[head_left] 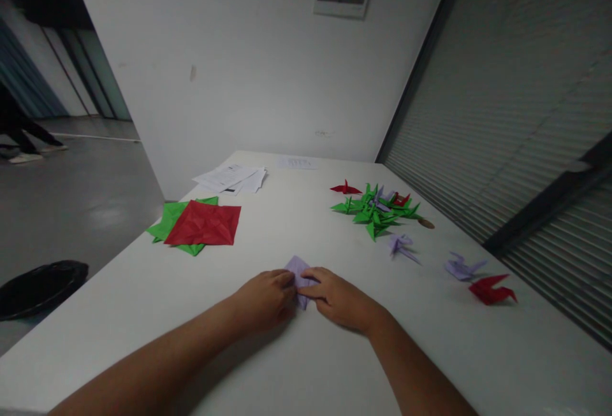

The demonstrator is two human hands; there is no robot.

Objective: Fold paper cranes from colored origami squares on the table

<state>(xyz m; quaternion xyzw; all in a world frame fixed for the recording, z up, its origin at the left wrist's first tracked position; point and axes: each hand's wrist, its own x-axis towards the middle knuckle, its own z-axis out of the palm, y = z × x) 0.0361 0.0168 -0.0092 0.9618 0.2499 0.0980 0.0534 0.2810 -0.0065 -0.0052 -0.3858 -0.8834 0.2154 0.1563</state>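
Observation:
A small folded sheet of lilac origami paper (298, 265) lies on the white table in front of me, one corner pointing away. My left hand (266, 299) grips its left side with curled fingers, and part of the sheet is hidden under them. From the right, my right hand (337, 297) presses thumb and fingers on the paper, close to the left fingertips. To the right stand a lilac paper crane (402, 248), another lilac crane (463, 267) and a red paper crane (492, 290).
A heap of mostly green paper cranes (375, 215) lies at the back right, a red crane (345, 188) beside it. Red paper (205, 223) overlaps green sheets (171, 217) on the left, before printed papers (229, 178). A black-lined bin (41, 288) stands left of the table (191, 295).

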